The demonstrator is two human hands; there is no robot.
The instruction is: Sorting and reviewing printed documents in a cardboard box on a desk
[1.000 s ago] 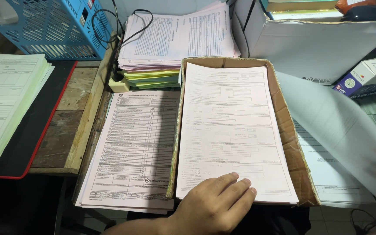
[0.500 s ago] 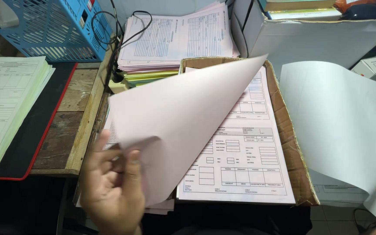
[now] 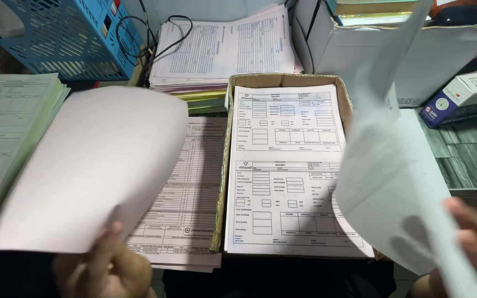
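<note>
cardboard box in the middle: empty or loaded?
Loaded. The open cardboard box holds a stack of printed forms lying flat, filling nearly its whole floor. How deep the stack goes cannot be told.

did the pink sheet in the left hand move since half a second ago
Yes. The pink sheet swung left, off the cardboard box, and now covers the pile of forms beside it, held by the left hand.

Both hands' grip blurred, cut by bottom edge; pink sheet (image 3: 89, 165) hiding left pile.
</note>
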